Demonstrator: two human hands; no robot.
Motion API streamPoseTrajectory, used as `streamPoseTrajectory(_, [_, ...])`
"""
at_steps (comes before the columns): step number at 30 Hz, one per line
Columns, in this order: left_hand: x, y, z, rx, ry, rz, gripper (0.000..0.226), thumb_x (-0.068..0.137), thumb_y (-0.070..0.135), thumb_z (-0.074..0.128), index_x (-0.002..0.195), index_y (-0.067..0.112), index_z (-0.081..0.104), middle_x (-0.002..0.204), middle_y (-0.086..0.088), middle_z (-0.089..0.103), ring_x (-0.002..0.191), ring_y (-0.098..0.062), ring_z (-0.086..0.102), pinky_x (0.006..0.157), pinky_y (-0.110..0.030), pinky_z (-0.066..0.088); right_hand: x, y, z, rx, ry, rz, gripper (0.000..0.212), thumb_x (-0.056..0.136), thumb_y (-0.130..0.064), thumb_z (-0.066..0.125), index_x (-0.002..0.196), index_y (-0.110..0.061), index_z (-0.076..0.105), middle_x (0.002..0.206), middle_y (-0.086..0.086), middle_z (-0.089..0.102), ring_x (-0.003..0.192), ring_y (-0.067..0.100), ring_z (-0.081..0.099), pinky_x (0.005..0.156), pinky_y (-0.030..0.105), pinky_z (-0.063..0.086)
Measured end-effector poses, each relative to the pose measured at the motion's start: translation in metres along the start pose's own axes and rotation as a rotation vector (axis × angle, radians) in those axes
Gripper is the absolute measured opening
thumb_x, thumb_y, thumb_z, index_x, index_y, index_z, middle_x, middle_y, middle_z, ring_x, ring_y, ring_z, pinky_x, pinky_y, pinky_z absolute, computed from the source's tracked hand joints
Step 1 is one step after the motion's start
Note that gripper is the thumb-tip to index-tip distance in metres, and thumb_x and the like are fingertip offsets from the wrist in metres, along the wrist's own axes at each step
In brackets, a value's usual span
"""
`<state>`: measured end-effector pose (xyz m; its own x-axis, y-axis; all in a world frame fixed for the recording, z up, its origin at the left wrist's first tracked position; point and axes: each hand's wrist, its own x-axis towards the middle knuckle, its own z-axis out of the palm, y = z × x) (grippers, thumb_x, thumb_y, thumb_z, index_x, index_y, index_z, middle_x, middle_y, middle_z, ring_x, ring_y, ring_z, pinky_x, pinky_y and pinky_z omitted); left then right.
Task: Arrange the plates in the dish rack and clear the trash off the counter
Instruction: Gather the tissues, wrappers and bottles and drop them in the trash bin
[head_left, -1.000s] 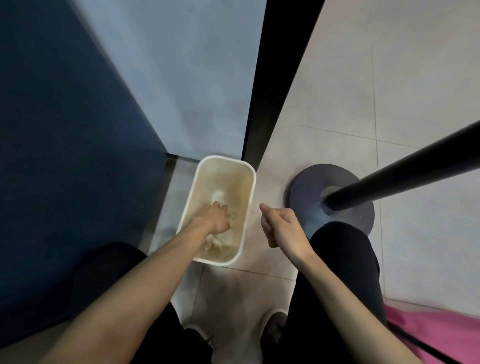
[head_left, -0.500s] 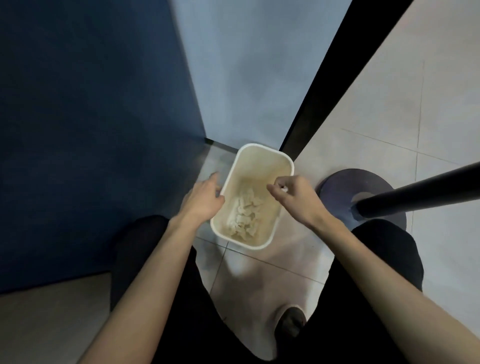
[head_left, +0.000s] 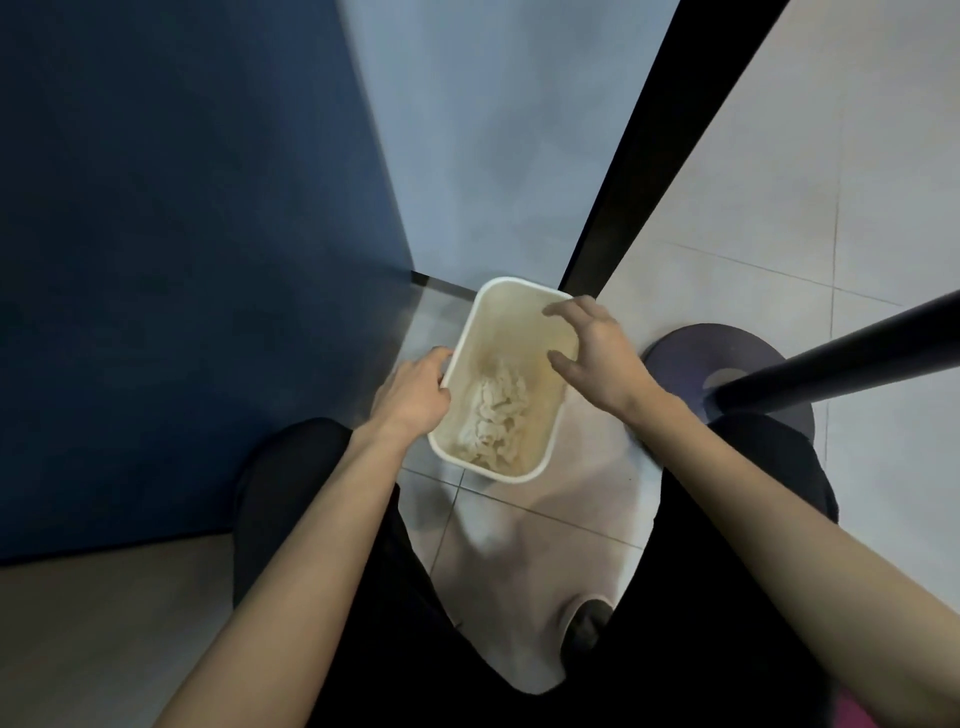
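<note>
Spread wide and holding nothing, the person's right hand (head_left: 597, 353) hovers over the far right corner of the white rectangular plastic bin (head_left: 511, 281) on the tiled floor. The left hand (head_left: 415, 395) lies against the bin's left rim with fingers curled; whether it pinches the rim cannot be told. Crumpled pale paper trash (head_left: 498, 410) lies heaped in the bin, so this drop looks done, and the next move is probably to let go and head for the counter, which is out of view.
</note>
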<state>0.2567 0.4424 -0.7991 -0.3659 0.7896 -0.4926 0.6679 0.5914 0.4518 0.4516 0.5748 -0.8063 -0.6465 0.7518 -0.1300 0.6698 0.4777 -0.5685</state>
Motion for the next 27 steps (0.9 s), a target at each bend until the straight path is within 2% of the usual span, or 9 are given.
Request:
streamPoseTrajectory(4, [0.005, 0.001, 0.002, 0.019, 0.002, 0.002, 0.063, 0.092, 0.005, 0.047, 0.144, 0.04, 0.037, 0.116, 0.002, 0.066, 0.101, -0.028, 0.062, 0.086, -0.043, 0.053, -0.032, 0.009, 0.01, -0.111, -0.008, 0.128, 0.063, 0.081, -0.014, 0.074, 0.139, -0.008, 0.05, 0.132, 0.009, 0.047, 0.118, 0.031, 0.053, 0.098, 0.041, 0.045])
streamPoseTrajectory(9, [0.011, 0.001, 0.007, 0.078, 0.004, -0.015, 0.066, 0.09, 0.006, 0.046, 0.144, 0.041, 0.035, 0.116, 0.002, 0.067, 0.098, -0.027, 0.061, 0.077, -0.037, 0.049, -0.035, 0.009, 0.017, -0.056, -0.022, 0.093, 0.061, 0.082, -0.007, 0.072, 0.139, -0.006, 0.051, 0.137, 0.007, 0.046, 0.117, 0.029, 0.055, 0.099, 0.041, 0.046])
streamPoseTrajectory(11, [0.013, 0.001, 0.009, 0.081, -0.009, -0.009, 0.063, 0.092, 0.007, 0.046, 0.145, 0.039, 0.035, 0.118, 0.002, 0.066, 0.098, -0.027, 0.061, 0.077, -0.037, 0.05, -0.035, 0.012, 0.015, -0.026, -0.006, 0.079, 0.057, 0.08, -0.005, 0.073, 0.135, -0.008, 0.056, 0.133, 0.006, 0.051, 0.112, 0.027, 0.058, 0.096, 0.037, 0.048])
streamPoseTrajectory(14, [0.013, 0.001, 0.011, 0.023, -0.009, 0.024, 0.056, 0.094, 0.012, 0.049, 0.144, 0.033, 0.037, 0.128, 0.001, 0.06, 0.105, -0.026, 0.06, 0.086, -0.043, 0.053, -0.035, 0.014, 0.011, 0.02, 0.064, 0.078, 0.043, 0.081, -0.003, 0.072, 0.123, -0.012, 0.067, 0.124, 0.0, 0.06, 0.094, 0.019, 0.064, 0.074, 0.016, 0.043])
streamPoseTrajectory(17, [0.011, -0.005, 0.015, -0.048, 0.154, 0.134, 0.053, 0.094, 0.01, 0.053, 0.144, 0.023, 0.042, 0.142, 0.001, 0.045, 0.119, -0.02, 0.053, 0.095, -0.042, 0.049, -0.031, 0.012, 0.011, 0.1, 0.128, 0.051, 0.024, 0.082, -0.002, 0.07, 0.103, -0.015, 0.074, 0.107, -0.003, 0.065, 0.076, 0.014, 0.061, 0.069, 0.02, 0.045])
streamPoseTrajectory(19, [0.004, -0.005, 0.018, -0.146, 0.315, 0.234, 0.044, 0.093, 0.005, 0.054, 0.135, 0.017, 0.054, 0.134, 0.001, 0.049, 0.11, -0.015, 0.054, 0.09, -0.037, 0.05, -0.033, 0.006, 0.011, 0.142, 0.124, -0.006, 0.019, 0.081, 0.002, 0.068, 0.091, -0.013, 0.074, 0.094, 0.0, 0.068, 0.068, 0.014, 0.06, 0.07, 0.025, 0.049])
streamPoseTrajectory(21, [-0.014, 0.001, 0.019, -0.243, 0.362, 0.271, 0.035, 0.092, 0.0, 0.053, 0.122, 0.014, 0.063, 0.118, 0.004, 0.055, 0.096, -0.009, 0.056, 0.083, -0.034, 0.052, -0.04, -0.009, 0.005, 0.176, 0.057, -0.026, 0.021, 0.079, 0.006, 0.064, 0.082, -0.012, 0.073, 0.085, 0.002, 0.069, 0.066, 0.016, 0.06, 0.069, 0.028, 0.05])
streamPoseTrajectory(25, [-0.084, 0.034, 0.002, -0.273, 0.147, 0.303, 0.021, 0.099, 0.01, 0.054, 0.113, 0.014, 0.068, 0.109, 0.008, 0.061, 0.091, -0.007, 0.06, 0.08, -0.03, 0.054, -0.068, -0.049, -0.046, 0.201, -0.158, 0.097, 0.028, 0.072, 0.011, 0.054, 0.071, -0.012, 0.07, 0.076, -0.001, 0.066, 0.067, 0.014, 0.056, 0.069, 0.026, 0.045])
streamPoseTrajectory(27, [-0.118, 0.06, -0.025, -0.256, 0.043, 0.316, 0.02, 0.099, 0.013, 0.056, 0.114, 0.012, 0.069, 0.109, 0.004, 0.064, 0.091, -0.011, 0.062, 0.081, -0.019, 0.05, -0.082, -0.073, -0.083, 0.2, -0.219, 0.178, 0.031, 0.073, 0.008, 0.052, 0.071, -0.018, 0.068, 0.073, -0.006, 0.062, 0.067, 0.012, 0.055, 0.067, 0.023, 0.042])
